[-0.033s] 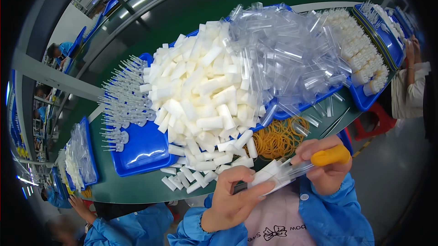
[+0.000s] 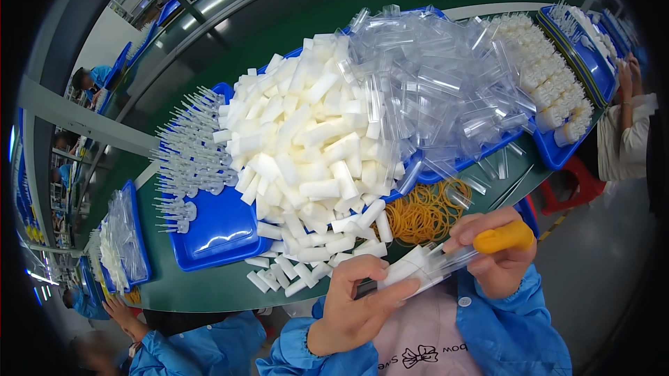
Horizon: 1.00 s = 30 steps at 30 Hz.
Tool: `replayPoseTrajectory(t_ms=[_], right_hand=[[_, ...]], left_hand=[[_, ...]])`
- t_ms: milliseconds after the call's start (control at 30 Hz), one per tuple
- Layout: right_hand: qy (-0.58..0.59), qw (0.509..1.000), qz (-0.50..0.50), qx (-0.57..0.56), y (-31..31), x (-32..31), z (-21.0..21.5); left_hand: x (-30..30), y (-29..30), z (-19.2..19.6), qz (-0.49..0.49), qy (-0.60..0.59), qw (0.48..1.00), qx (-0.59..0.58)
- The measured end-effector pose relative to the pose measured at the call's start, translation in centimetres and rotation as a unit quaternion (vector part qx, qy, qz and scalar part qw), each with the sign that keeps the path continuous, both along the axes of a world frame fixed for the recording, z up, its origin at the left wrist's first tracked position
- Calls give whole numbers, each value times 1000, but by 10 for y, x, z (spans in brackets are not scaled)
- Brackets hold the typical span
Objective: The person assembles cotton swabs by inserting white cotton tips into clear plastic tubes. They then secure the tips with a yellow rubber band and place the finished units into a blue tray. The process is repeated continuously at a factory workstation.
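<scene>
Low in the view, my left hand (image 2: 352, 303) pinches a white foam cylinder (image 2: 404, 268) between thumb and fingers. My right hand (image 2: 498, 254), with a yellow finger cot (image 2: 503, 236) on one finger, grips a clear plastic tube (image 2: 454, 262). The tube and the foam meet between my hands; how far one sits inside the other I cannot tell. Just beyond my hands lies a pile of yellow rubber bands (image 2: 425, 212). A large heap of white foam cylinders (image 2: 306, 146) rises behind my left hand, and some lie loose at the table's near edge.
Clear plastic tubes (image 2: 439, 76) are heaped in a blue tray. Left of the foam, a blue tray (image 2: 219, 236) holds rows of white stemmed parts (image 2: 191, 153). Tweezers (image 2: 512, 188) lie at the right. Blue sleeves (image 2: 202, 344) of a co-worker show lower left; another person (image 2: 631, 125) is far right.
The foam cylinder between my hands has shifted slightly toward my left hand. Otherwise my hands hold nearly the same pose.
</scene>
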State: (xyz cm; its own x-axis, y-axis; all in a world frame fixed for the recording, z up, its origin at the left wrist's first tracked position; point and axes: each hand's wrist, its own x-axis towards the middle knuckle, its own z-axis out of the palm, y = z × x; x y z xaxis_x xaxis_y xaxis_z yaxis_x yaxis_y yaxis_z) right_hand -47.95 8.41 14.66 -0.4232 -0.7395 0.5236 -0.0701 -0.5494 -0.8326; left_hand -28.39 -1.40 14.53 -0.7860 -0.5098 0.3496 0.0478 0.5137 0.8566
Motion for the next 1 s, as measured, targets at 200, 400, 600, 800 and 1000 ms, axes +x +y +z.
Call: replayPoseTrajectory(t_ms=[200, 400, 600, 800, 1000], right_hand=[[-51, 995, 7, 90, 5, -4, 3], [-106, 986, 68, 110, 4, -9, 1], [-98, 990, 68, 80, -1, -6, 1], [73, 994, -16, 86, -8, -17, 7], [113, 987, -18, 115, 2, -22, 8]], left_hand=[[-1, 6, -8, 43, 0, 999, -14], [-2, 8, -8, 64, 16, 997, -41], [-8, 9, -2, 134, 20, 991, 3], [-4, 2, -8, 113, 32, 971, 211], [1, 0, -15, 50, 119, 942, 311]])
